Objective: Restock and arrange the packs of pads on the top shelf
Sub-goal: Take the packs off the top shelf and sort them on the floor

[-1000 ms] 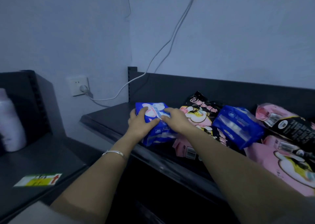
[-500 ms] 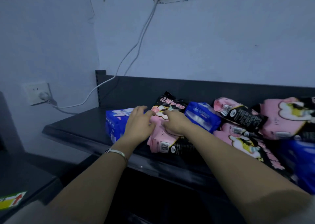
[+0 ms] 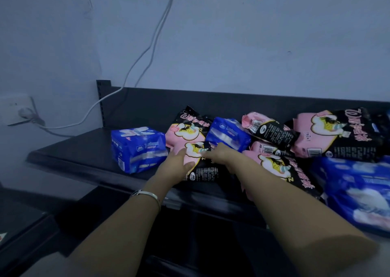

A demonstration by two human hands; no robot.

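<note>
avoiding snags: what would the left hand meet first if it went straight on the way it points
The left hand touches the front pink and black pack, so probably that comes first.

Blue packs: 3. Left blue pack (image 3: 138,149) at 9 o'clock of the heap, middle blue pack (image 3: 228,133) at 12, big blue pack (image 3: 358,194) at 4.
Pink-and-black packs: 5 sure. Rear pink pack (image 3: 186,129) at 11, centre pink pack (image 3: 200,167), tilted pink pack (image 3: 268,129) at 1, far pink pack (image 3: 337,135) at 2, front pink pack (image 3: 282,171) at 4. A barcoded pink edge between the last three may be a sixth, can't tell.
Hands: 2, left hand (image 3: 175,165) and right hand (image 3: 219,153).
Bracelet (image 3: 147,193): 1.
White cables (image 3: 147,51): 2.
Wall socket (image 3: 19,110): 1.
Shelf (image 3: 84,150): 1.
</note>
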